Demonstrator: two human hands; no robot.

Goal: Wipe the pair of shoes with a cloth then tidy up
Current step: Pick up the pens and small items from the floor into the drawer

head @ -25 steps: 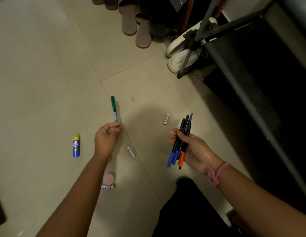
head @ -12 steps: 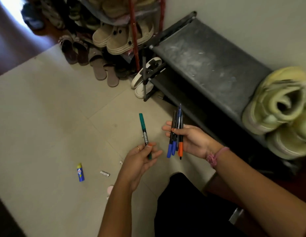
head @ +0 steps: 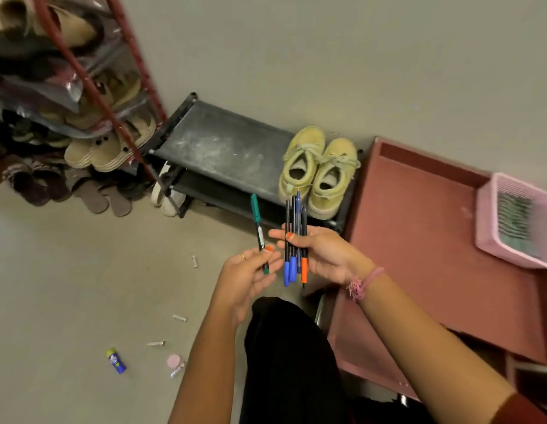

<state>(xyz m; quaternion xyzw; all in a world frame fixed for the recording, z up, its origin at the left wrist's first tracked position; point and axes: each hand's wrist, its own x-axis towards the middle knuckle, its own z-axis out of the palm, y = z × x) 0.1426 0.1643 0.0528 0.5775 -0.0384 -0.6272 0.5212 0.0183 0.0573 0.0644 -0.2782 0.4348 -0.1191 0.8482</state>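
Note:
A pair of pale yellow shoes (head: 319, 169) stands on the right end of a low black rack (head: 223, 145) against the wall. My left hand (head: 247, 276) pinches a green marker (head: 258, 228) upright. Just to its right, my right hand (head: 321, 255) grips a bundle of several pens (head: 293, 237) with blue and orange caps pointing down. Both hands hover in front of the rack, above my black-clad knee. No cloth is in view.
A blue and yellow glue stick (head: 117, 361), a pink round lid (head: 174, 360) and small white pieces (head: 179, 317) lie on the floor at the left. A tall shoe rack (head: 91, 87) fills the upper left. A pink basket (head: 517, 221) sits on a reddish cabinet (head: 425, 240) at the right.
My left hand lifted the green marker off the floor and brought it beside the pen bundle. My head tilted up, so the yellow shoes, cabinet and basket came into view.

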